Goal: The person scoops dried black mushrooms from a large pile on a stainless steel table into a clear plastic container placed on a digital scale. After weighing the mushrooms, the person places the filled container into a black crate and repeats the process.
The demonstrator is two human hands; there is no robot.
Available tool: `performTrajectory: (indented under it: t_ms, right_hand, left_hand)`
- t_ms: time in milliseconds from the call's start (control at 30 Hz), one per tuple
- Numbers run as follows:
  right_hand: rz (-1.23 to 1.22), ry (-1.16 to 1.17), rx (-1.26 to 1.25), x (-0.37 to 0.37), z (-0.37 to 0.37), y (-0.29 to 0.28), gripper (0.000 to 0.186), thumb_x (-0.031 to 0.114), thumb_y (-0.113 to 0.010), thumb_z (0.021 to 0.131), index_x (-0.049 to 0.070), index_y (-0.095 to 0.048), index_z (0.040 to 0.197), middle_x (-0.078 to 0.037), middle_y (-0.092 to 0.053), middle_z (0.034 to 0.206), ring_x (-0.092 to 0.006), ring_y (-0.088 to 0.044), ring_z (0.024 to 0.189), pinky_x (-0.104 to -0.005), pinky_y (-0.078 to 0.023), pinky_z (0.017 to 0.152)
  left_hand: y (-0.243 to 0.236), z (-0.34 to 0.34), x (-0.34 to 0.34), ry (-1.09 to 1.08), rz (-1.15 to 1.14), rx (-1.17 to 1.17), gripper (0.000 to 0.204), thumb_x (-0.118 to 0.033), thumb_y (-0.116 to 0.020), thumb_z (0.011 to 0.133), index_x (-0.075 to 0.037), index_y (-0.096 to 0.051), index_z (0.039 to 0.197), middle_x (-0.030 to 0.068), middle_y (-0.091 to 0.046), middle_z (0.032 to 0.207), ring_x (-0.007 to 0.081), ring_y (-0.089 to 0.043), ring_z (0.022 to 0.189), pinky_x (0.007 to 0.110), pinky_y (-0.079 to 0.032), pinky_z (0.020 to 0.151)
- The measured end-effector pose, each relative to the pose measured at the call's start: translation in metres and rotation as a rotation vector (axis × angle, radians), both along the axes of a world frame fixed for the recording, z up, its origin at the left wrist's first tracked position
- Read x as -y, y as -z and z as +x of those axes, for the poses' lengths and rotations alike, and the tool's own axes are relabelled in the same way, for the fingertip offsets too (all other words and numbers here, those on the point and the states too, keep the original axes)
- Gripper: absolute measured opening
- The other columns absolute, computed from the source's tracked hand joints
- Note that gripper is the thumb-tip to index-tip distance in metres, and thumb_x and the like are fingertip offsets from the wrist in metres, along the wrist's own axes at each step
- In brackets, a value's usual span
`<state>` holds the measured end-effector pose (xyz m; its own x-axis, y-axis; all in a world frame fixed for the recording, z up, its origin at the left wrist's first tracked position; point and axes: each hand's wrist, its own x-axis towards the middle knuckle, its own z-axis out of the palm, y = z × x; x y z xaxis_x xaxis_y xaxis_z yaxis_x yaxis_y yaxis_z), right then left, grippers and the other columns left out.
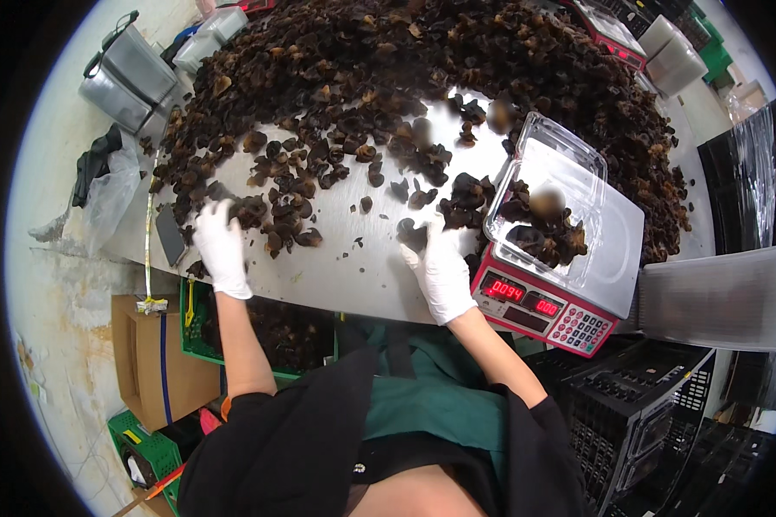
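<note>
Dark brown wood ear mushrooms lie loose over the metal table. At the table's left, my left hand, in a white glove, reaches to the edge of the scattered mushrooms with its fingers slightly apart, touching some. My right hand, also gloved in white, is just left of the scale, with a dark wood ear mushroom between thumb and fingers. On the red and silver digital scale sits a clear plastic tray with several mushrooms in it; its red display is lit.
A large heap of mushrooms covers the far side. Stacked clear lids stand right of the scale, above black crates. Below the front edge are a green crate and a cardboard box. A dark flat object lies by my left hand.
</note>
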<state>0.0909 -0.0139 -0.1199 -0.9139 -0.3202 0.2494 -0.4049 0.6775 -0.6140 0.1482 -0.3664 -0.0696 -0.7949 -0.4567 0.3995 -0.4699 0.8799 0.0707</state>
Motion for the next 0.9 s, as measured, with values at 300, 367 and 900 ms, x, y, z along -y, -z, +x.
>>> performTrajectory:
  t_ms: [300,367,900]
  right_hand:
    - [0.338,-0.011,-0.270,0.016,-0.004,0.029,0.017,0.004,-0.054,0.082,0.003,-0.060,0.098,-0.014,-0.063,0.088,-0.0294,-0.061,0.075,-0.0448,-0.044,0.082]
    - [0.305,-0.049,-0.298,0.012,0.005,0.034,0.011,0.006,-0.055,0.084,0.006,-0.058,0.095,-0.012,-0.060,0.083,-0.0275,-0.061,0.073,-0.0402,-0.049,0.068]
    - [0.253,0.332,-0.346,-0.149,-0.007,-0.130,0.038,0.019,-0.079,0.082,0.006,-0.068,0.116,-0.009,-0.063,0.080,-0.0201,-0.058,0.062,-0.0317,-0.050,0.061]
  left_hand:
    - [0.021,-0.116,-0.128,1.038,0.424,-0.102,0.041,-0.002,-0.063,0.085,-0.010,-0.064,0.125,0.0168,-0.057,0.135,0.0338,-0.052,0.128,0.040,-0.042,0.108]
    - [0.033,-0.153,-0.160,1.107,0.276,-0.131,0.042,-0.002,-0.062,0.086,-0.013,-0.065,0.126,0.0172,-0.058,0.134,0.0360,-0.054,0.125,0.041,-0.044,0.105]
    - [0.015,-0.191,-0.189,0.941,0.922,-0.207,0.031,0.012,-0.058,0.081,-0.005,-0.071,0.104,0.0084,-0.066,0.103,0.0186,-0.065,0.094,0.027,-0.051,0.086]
